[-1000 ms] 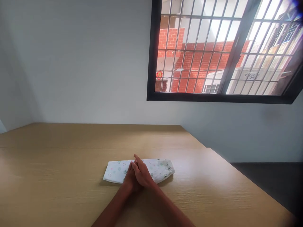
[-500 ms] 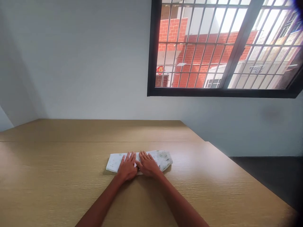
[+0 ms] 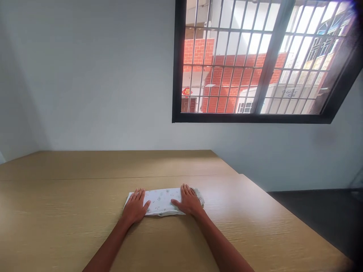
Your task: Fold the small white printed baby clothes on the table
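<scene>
A folded white cloth (image 3: 161,201) with small dark printed figures lies as a long flat strip on the wooden table (image 3: 85,234). My left hand (image 3: 136,206) rests flat over its left end, thumb pointing inward. Toward the other end, my right hand (image 3: 188,200) presses on the cloth with its fingers stretched out. The bunched right end shows a greyish, frilled edge past my right fingers. Between the two hands the printed middle of the cloth is uncovered. Neither hand grips the fabric.
A barred window (image 3: 227,68) with a dark frame is set in the pale wall (image 3: 99,75) behind the table. The table's right edge slants toward me, with dark floor (image 3: 312,211) beyond it. A seam runs across the tabletop behind the cloth.
My hands have slid apart from the middle of the cloth, left hand to the left end, right hand toward the right end. The camera view has shifted a little.
</scene>
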A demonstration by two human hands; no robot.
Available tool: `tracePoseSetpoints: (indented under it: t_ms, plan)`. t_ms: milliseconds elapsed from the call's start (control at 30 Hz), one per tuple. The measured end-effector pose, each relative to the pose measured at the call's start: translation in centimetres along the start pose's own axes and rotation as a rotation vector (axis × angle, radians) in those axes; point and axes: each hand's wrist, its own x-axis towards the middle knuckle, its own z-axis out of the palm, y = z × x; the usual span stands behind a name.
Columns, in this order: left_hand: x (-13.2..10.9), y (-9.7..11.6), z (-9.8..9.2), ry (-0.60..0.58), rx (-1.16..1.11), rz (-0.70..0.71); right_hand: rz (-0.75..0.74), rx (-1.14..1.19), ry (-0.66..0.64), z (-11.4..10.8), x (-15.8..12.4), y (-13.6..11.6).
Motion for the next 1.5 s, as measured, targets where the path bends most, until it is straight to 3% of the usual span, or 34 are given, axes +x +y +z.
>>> tracePoseSetpoints:
  t_ms: [267, 367, 533, 633, 833, 967, 1200, 1267, 1400, 1500]
  plan:
    - [0.8, 1.1, -1.3, -0.068, -0.064, -0.086, 0.021, -0.033, -0.009, 0.0, 0.9, -0.5]
    - [1.2, 3.7, -2.2, -0.059, -0.099, -0.053, 0.033, -0.046, 0.003, 0.0, 1.0, -0.6]
    - [1.2, 8.8, -3.1, -0.028, -0.165, 0.143, 0.019, -0.081, 0.02, 0.0, 1.4, -0.6]
    - [0.9, 10.0, -3.3, -0.037, -0.169, 0.226, 0.039, -0.094, 0.017, -0.5, 1.6, -0.6]
    - [0.7, 7.3, -3.4, -0.141, -0.085, 0.287, 0.071, -0.079, -0.03, -1.4, 0.9, -0.4]
    - [0.2, 4.8, -3.8, -0.281, 0.001, 0.173, 0.034, -0.115, -0.094, -1.4, 0.5, -0.2]
    - [-0.8, 3.8, -2.1, -0.173, 0.065, 0.045, 0.008, -0.166, -0.111, -1.8, 0.7, -0.2]
    - [-0.7, 4.0, -1.4, -0.109, 0.086, 0.158, -0.05, -0.166, -0.111, -2.0, 0.5, -0.4]
    - [-0.2, 5.2, -0.4, 0.123, 0.135, 0.529, -0.241, -0.144, -0.124, -1.9, -0.3, -1.7]
    - [0.2, 6.8, -0.6, 0.137, 0.158, 0.641, -0.403, -0.091, -0.149, -1.5, -0.5, -2.9]
